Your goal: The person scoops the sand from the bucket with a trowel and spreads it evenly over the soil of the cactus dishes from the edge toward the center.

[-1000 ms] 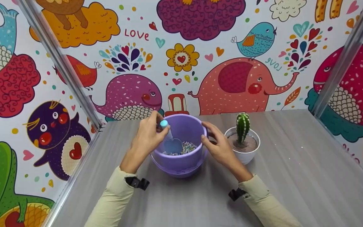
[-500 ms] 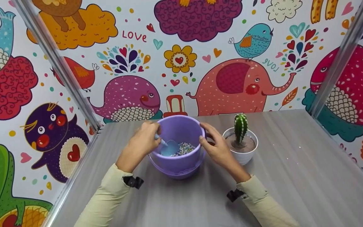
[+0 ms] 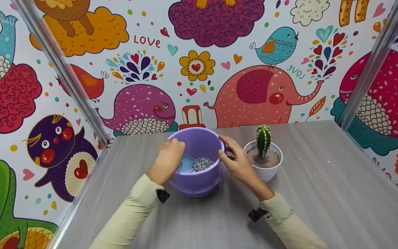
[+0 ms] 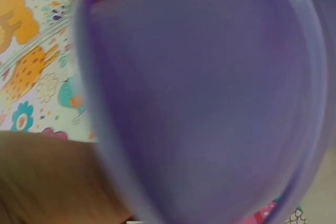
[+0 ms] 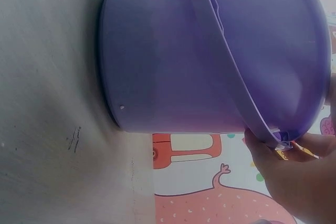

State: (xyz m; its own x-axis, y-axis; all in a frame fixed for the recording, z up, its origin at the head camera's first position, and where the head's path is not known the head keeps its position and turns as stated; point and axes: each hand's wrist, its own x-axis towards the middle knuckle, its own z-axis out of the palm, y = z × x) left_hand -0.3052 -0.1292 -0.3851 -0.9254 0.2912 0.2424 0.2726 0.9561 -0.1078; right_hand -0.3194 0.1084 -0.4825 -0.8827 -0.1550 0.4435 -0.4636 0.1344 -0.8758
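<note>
A purple bucket [image 3: 193, 181] stands on the table with small multicoloured beads [image 3: 203, 164] at its bottom. Over the bucket's left rim, my left hand [image 3: 168, 158] has its fingers curled round the handle of a light-blue toy shovel [image 3: 187, 163]. That handle is hidden behind the hand; the blade dips into the beads. My right hand [image 3: 237, 160] holds the bucket's right side at the rim, thumb toward me. In the right wrist view the hand [image 5: 299, 174] grips by the bucket's handle joint. The left wrist view is blurred and mostly filled by the bucket wall [image 4: 210, 87].
Just right of the right hand, a cactus [image 3: 264, 141] grows in a white pot [image 3: 267, 174]. The grey wood-grain table [image 3: 309, 207] meets a cartoon-printed wall [image 3: 199, 93] at the back. Metal posts [image 3: 71, 79] stand at both rear corners.
The shovel has tipped from upright to leaning left, its blade lower among the beads. My left hand first lowered and moved left, then came back right over the rim. The right hand keeps its hold.
</note>
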